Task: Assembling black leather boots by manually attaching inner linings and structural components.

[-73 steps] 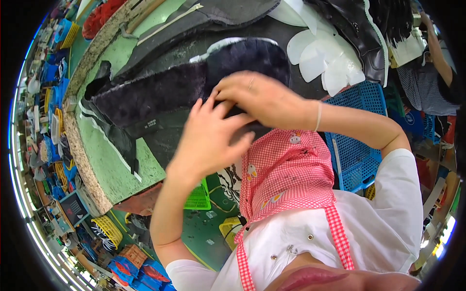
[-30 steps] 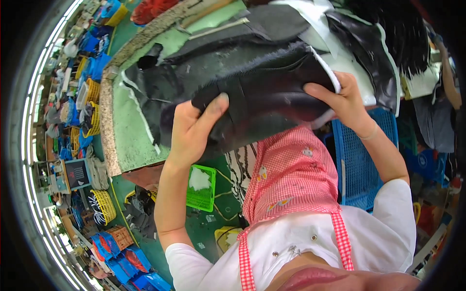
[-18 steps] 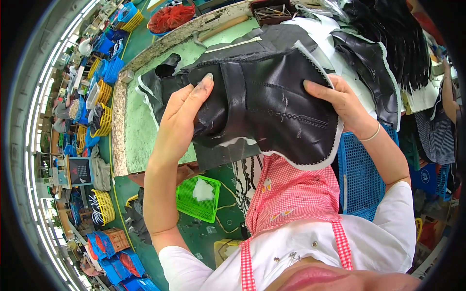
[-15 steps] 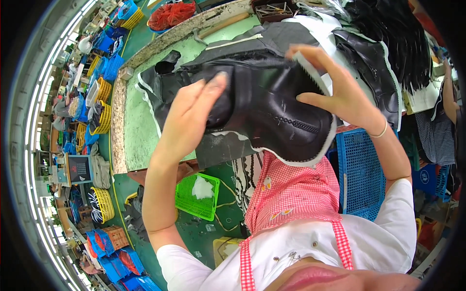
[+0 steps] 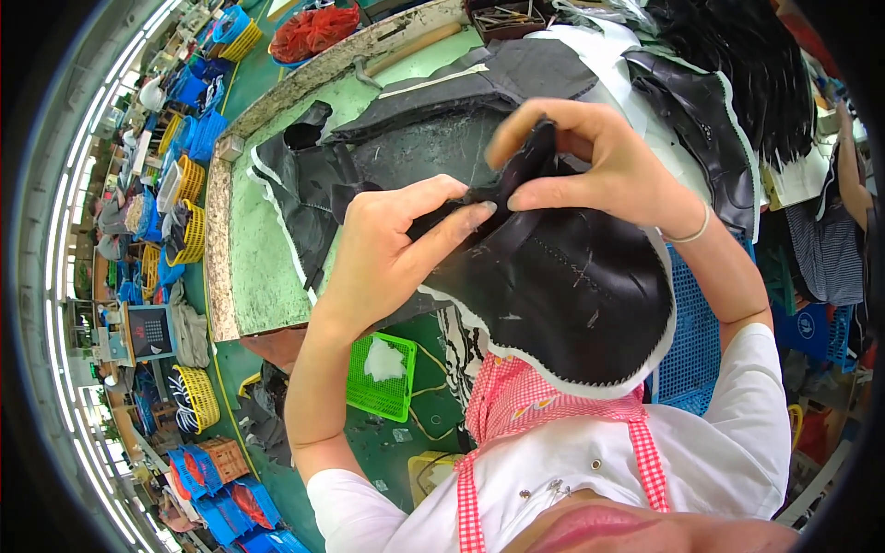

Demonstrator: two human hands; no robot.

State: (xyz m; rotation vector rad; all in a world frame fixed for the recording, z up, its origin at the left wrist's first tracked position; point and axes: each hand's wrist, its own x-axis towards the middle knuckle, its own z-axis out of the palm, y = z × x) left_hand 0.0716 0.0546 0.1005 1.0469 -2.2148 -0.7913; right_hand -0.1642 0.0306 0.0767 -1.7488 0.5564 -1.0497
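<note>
Pinching a black leather boot upper [image 5: 572, 286] over the near side of the workbench [image 5: 263, 240], both hands work close together at its far edge. The left hand [image 5: 395, 244] has a narrow grip, thumb and fingers closed on the folded dark edge. Just to its right, the right hand [image 5: 604, 170] curls around a raised fold of the same piece, its thumb pressing near the base; its fingertips are blurred. The upper's broad end, trimmed with a white zigzag border, spreads toward the near right, in front of the red checked apron [image 5: 516, 392].

Other black boot pieces [image 5: 295, 194] lie on the green surface at left. At the far side rests a hammer [image 5: 415, 51], with a dark box of tools [image 5: 507, 20] to its right. Another boot upper [image 5: 705, 138] lies at right, beside a bundle of black strips [image 5: 770, 83]. Below the bench are a blue crate [image 5: 687, 323] at right and a green basket [image 5: 380, 399] at left, holding something white.
</note>
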